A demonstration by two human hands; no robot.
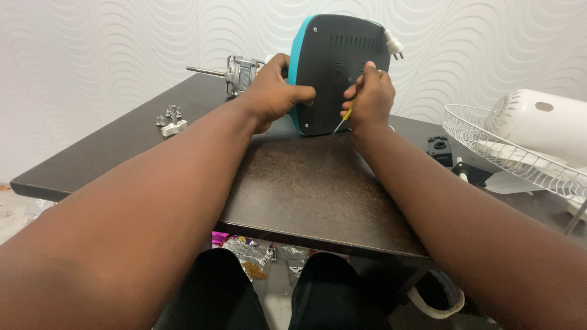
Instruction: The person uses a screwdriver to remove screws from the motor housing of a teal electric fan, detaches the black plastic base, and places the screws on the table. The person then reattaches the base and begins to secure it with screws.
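Closest to the camera are the person's knees in dark trousers, with some crinkly foil wrappers (249, 252) on the floor just past them, under the near edge of the table. A bit of a white-soled shoe or slipper (441, 297) shows on the floor at the right.

Then comes the dark brown table (306, 189), and both forearms stretch out over it to the far middle. The right hand (369, 98) is curled tight around a small screwdriver (342, 120) with a yellow handle, tip angled down and left against the black back of the housing. The left hand (273, 91) is clamped on the left edge of the same housing, fingers wrapped onto the black panel and thumb side toward the teal rim, so it's steadying it.

The housing (333, 67) itself is a rounded box, teal shell with a black back panel that has vent slots, standing on its edge on the table near the far side. A white power plug (394, 44) sticks out at its top right.

Just behind the left hand sits a bare metal motor (239, 73) with a long shaft pointing left. Further left on the table, well apart, are a few small grey and white knobs (171, 120).

Off to the right: a small black plastic part (439, 148), then a white wire fan grille (507, 153) and a white fan body (538, 122) resting on it. A wavy-patterned white wall is behind everything.
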